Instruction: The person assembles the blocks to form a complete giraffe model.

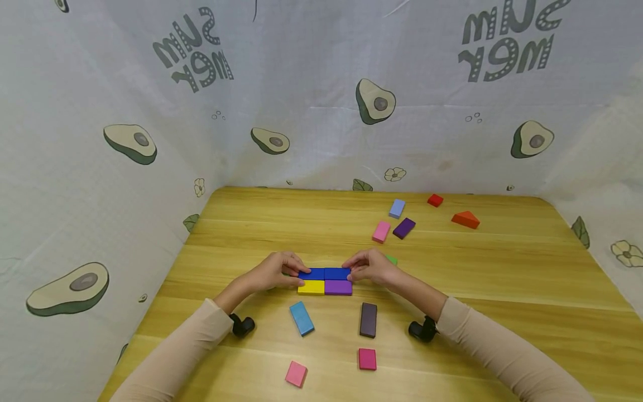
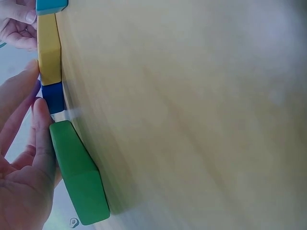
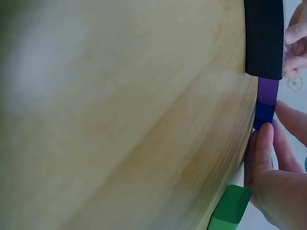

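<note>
Two blue blocks lie end to end, the left blue block (image 1: 312, 274) and the right blue block (image 1: 337, 273). Directly in front of them are a yellow block (image 1: 311, 287) and a purple block (image 1: 339, 287), forming a flat rectangle. My left hand (image 1: 275, 272) holds the left blue block at its outer end, its thumb near the yellow block's corner. At the opposite end my right hand (image 1: 373, 266) pinches the right blue block between thumb and fingers. A green block (image 2: 79, 172) lies beside the left hand, mostly hidden in the head view. Another green block (image 3: 230, 206) sits behind the right hand.
Nearer on the wooden table (image 1: 241, 357) lie a light blue block (image 1: 302, 318), a dark block (image 1: 368, 320), a pink block (image 1: 296, 374) and a magenta block (image 1: 367, 359). Several more blocks, including a red triangle (image 1: 466, 219), lie at the back right. A printed cloth (image 1: 311, 67) hangs behind.
</note>
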{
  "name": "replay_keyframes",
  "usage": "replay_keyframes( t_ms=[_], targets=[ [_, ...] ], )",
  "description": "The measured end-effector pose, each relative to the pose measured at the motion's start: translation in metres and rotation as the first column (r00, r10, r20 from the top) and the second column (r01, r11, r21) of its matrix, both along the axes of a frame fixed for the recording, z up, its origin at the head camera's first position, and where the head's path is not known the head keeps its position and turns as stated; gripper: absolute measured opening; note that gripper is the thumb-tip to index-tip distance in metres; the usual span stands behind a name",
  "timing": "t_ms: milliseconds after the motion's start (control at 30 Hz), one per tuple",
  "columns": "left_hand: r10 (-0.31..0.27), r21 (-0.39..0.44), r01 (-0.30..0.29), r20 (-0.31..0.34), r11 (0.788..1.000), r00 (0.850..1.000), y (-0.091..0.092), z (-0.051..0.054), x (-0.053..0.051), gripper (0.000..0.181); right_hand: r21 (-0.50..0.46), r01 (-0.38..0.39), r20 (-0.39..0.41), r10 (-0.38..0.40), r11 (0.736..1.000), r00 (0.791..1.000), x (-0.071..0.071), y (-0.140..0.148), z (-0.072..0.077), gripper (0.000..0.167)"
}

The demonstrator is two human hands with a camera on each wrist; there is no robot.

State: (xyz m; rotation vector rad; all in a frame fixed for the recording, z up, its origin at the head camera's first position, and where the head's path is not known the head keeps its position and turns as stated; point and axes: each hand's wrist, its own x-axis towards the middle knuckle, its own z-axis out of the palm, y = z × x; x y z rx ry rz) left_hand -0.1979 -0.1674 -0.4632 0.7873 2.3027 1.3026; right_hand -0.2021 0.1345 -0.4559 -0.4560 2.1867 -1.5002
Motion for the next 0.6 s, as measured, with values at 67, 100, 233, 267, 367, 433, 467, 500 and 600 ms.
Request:
replay_keyframes(
  t_ms=[67,100,233,267,367,433,467,500,600],
  targets=[
    [0.000,-0.007,0.000,-0.003,1.000,1.000,0.0000,-0.0003,-0.0009,0.027,0.002,-0.010,-0.014,0.010,1.000,1.000,0.0000,0.0004,0.0002,0.026],
    [0.000,-0.009,0.000,-0.005,1.000,1.000,-0.0004,-0.0003,-0.0010,0.027,0.001,-0.005,-0.007,0.005,1.000,1.000,0.0001,0.0003,0.0002,0.026],
    [-0.006,-0.005,0.006,-0.006,1.000,1.000,-0.0019,-0.0013,-0.0012,0.027,-0.001,-0.010,-0.011,0.010,1.000,1.000,0.0006,0.0003,0.0007,0.026],
    [-0.008,-0.002,0.008,-0.006,1.000,1.000,-0.0022,-0.0011,-0.0010,0.027,-0.003,-0.009,-0.009,0.009,1.000,1.000,0.0006,0.0001,0.0005,0.026],
    [-0.012,0.001,0.012,-0.003,1.000,1.000,-0.0024,-0.0001,-0.0004,0.027,-0.006,-0.016,-0.017,0.016,1.000,1.000,0.0007,0.0000,0.0007,0.027],
    [-0.013,-0.002,0.013,-0.001,1.000,1.000,-0.0020,0.0009,0.0000,0.027,-0.010,-0.017,-0.017,0.016,1.000,1.000,0.0010,-0.0002,0.0009,0.027],
    [-0.013,-0.004,0.013,-0.001,1.000,1.000,-0.0019,0.0014,0.0001,0.027,-0.010,-0.016,-0.015,0.016,1.000,1.000,0.0008,-0.0003,0.0007,0.027],
    [-0.012,-0.005,0.012,-0.002,1.000,1.000,-0.0017,0.0018,0.0002,0.027,-0.011,-0.016,-0.016,0.015,1.000,1.000,0.0008,-0.0004,0.0006,0.027],
    [-0.010,-0.009,0.010,-0.005,1.000,1.000,-0.0011,0.0023,0.0003,0.027,-0.008,-0.016,-0.018,0.015,1.000,1.000,0.0009,-0.0005,0.0007,0.027]
  ],
)
